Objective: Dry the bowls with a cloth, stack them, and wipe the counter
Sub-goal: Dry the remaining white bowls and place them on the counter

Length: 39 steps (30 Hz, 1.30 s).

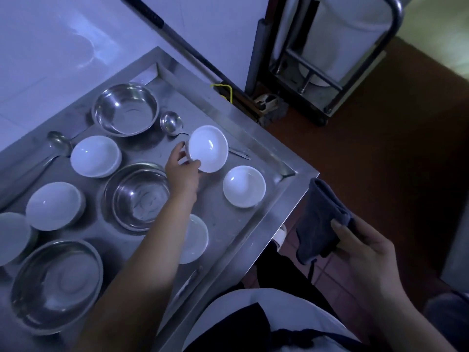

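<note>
The left hand (183,166) grips a white bowl (208,148) by its near rim, thumb over the edge and fingers behind, so that the bowl is tilted with its hollow facing the camera and looks lifted off the steel counter (256,224); the right hand (360,246) is held out past the counter's corner, over the floor, closed on a folded dark cloth (321,219) pinched between thumb and fingers (a loose thread hangs from its lower end).

Just beyond the held bowl lies a small ladle (171,123), its handle running under the bowl and out to the right; a second white bowl (244,186) sits upright on the counter just to the right of the left wrist, apart from the hand; a third white bowl (195,238) is half hidden under the left forearm.

Left of the forearm stands a steel bowl (138,196), with a larger steel bowl (125,109) toward the wall and another (57,285) at the near edge; three more white bowls (95,156) (54,205) (12,237) run down the left side, the last cut off by the frame; a long ladle (59,144) lies beside the wall.

Off the counter's far corner a dark long handle (177,41) leans against the wall, and a metal trolley (337,72) stands on the brown floor.
</note>
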Available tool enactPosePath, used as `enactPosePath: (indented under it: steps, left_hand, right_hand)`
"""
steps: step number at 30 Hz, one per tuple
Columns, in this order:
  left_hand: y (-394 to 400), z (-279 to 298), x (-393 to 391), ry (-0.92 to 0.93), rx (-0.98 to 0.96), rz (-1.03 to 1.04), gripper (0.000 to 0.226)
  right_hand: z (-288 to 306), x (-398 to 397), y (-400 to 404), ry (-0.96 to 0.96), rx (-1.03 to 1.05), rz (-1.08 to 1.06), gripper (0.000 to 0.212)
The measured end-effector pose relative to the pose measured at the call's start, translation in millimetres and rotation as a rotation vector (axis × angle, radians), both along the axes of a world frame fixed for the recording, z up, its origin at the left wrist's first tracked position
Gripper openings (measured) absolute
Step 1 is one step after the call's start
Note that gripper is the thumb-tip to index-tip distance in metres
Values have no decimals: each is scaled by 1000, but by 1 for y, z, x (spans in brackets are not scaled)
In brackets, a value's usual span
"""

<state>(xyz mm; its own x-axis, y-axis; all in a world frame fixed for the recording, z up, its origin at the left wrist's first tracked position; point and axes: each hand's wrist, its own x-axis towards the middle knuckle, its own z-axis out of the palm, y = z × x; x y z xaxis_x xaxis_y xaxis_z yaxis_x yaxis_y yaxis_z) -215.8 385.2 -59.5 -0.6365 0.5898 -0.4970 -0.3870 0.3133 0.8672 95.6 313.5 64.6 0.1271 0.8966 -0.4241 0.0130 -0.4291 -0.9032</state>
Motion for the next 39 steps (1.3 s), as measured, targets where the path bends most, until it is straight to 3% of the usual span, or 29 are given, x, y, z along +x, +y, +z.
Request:
enactPosePath:
  steps: [6, 11, 13, 17, 20, 22, 24, 26, 29, 33, 39]
  left_hand:
    - [-49, 59, 29, -57, 193, -113, 53]
    - [-78, 99, 64, -155, 240, -245, 53]
    - [-85, 110, 78, -216, 252, -261, 55]
    - [-94, 131, 106, -337, 353, -240, 50]
    - [-98, 138, 113, -342, 406, -254, 52]
    - [-101, 140, 113, -324, 405, -227, 54]
    - [-102, 143, 114, -326, 407, -184, 54]
    - [-104, 146, 117, -311, 444, -169, 57]
    - [-103, 153, 121, -225, 501, -204, 60]
    - [-103, 159, 127, -139, 567, -270, 60]
    - [-110, 162, 131, 24, 638, -286, 64]
  right_hand:
    - [9, -15, 3, 27, -13, 30, 25]
    - [30, -27, 23, 9, 225, 164, 23]
    - [39, -34, 32, -93, 430, 269, 24]
    - [37, -51, 39, -520, 762, 520, 37]
    - [33, -55, 36, -547, 706, 681, 41]
    - [34, -48, 42, -457, 662, 723, 31]
    - [39, -42, 50, -425, 705, 630, 24]
    - [42, -41, 53, -376, 716, 481, 40]
    - [51, -47, 50, -258, 530, 294, 61]
    - [63, -51, 49, -41, 187, 208, 64]
    - [66, -64, 48, 22, 100, 115, 52]
